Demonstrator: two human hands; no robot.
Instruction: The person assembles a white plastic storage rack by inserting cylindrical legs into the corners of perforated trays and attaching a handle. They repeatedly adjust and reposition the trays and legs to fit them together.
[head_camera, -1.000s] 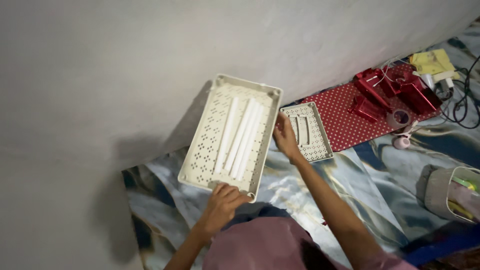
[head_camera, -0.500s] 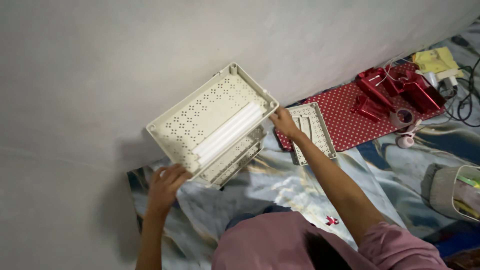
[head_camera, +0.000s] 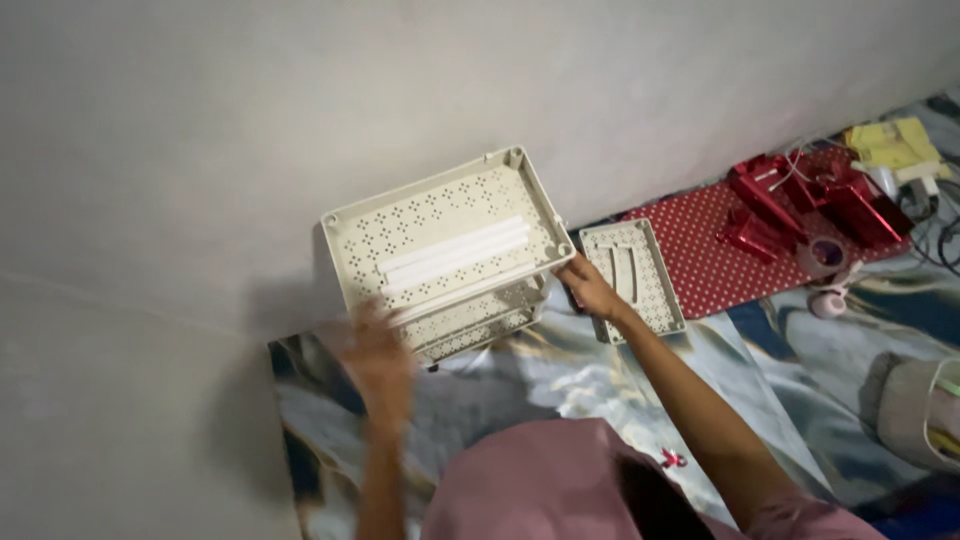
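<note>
The person held a cream plastic shelf tray (head_camera: 445, 240) with small holes all over it. It sat on top of another tray (head_camera: 475, 320) of the same kind, close to the grey wall (head_camera: 300, 100). Three white tubes (head_camera: 455, 255) lay flat in the top tray.

The right hand (head_camera: 590, 288) pinched the near right corner of the top tray, with the fingers closed on its edge. The left hand (head_camera: 378, 352) was off the tray, just below its left end. It was blurred, so it could not be told if it was open or closed.

A good way to do this step would be to put the left hand back on the far end, so both ends were held. The top tray would then stay level and the loose tubes would not roll out. Each corner would have to sit right over the corner below it. Slow, soft moves would be best, because one hand alone could let the tray tip.

A third small tray (head_camera: 632, 280) lay flat on the blue cloth (head_camera: 780, 370), just beside the right hand. A red spotted mat (head_camera: 700, 260) with red parts (head_camera: 810, 195) lay farther to the right.
</note>
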